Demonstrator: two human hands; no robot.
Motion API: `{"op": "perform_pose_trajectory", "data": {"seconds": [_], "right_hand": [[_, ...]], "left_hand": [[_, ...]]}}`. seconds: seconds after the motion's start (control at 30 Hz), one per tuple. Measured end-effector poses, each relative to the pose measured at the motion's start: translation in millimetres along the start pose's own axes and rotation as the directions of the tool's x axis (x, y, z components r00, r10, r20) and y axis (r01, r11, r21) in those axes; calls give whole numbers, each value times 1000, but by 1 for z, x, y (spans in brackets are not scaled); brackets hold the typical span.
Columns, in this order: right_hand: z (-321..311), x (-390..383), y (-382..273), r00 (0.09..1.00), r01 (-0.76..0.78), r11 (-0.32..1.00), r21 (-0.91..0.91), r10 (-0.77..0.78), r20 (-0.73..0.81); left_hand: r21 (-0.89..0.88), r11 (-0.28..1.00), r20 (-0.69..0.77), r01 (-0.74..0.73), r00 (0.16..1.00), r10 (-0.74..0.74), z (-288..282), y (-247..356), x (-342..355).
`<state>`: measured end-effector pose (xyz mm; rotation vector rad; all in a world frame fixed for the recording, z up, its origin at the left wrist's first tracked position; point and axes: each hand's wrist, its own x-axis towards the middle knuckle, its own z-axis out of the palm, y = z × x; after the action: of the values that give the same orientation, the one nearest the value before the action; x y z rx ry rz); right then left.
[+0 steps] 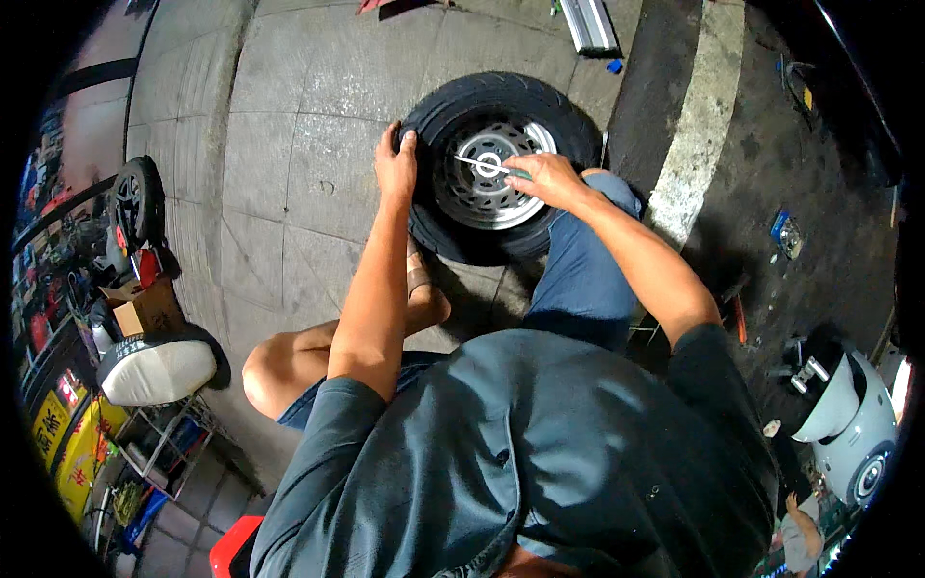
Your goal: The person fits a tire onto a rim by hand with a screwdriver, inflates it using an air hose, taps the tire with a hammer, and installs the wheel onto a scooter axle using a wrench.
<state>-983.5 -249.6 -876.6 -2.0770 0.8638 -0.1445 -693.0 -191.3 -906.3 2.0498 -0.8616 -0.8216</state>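
Observation:
A black tyre (467, 246) on a silver rim (501, 212) with a round hub at its centre is in front of me, beside my bent right leg (578, 275) and my sandaled left foot (418, 275). My left hand (396, 166) is closed on the tyre's left edge. My right hand (547, 179) grips a screwdriver (472, 163) with a long thin metal shaft, which lies across the hub with its tip toward the left.
At left are a small wheel (135, 202), a cardboard box (149, 308), a white seat (159, 371) and cluttered shelves. A metal bar (590, 24) lies beyond the tyre. At right are a painted stripe (694, 125), a pale scooter body (853, 443) and another person (802, 530).

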Motion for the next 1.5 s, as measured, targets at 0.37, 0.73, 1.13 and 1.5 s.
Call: {"op": "perform_pose_trajectory", "data": {"seconds": [0.37, 0.73, 1.13, 1.5], "right_hand": [[22, 10, -12, 947, -304, 896, 323, 245, 209], [19, 9, -60, 696, -483, -705, 519, 51, 717], [-55, 121, -115, 477, -502, -774, 386, 124, 870], [-41, -11, -117, 603, -733, 34, 680, 494, 626]], "left_hand": [[323, 875, -204, 361, 929, -307, 8, 50, -4], [392, 857, -102, 333, 942, -319, 2, 35, 25], [274, 917, 33, 291, 950, -312, 17, -2, 82], [273, 922, 45, 276, 953, -298, 28, -1, 91]]}}
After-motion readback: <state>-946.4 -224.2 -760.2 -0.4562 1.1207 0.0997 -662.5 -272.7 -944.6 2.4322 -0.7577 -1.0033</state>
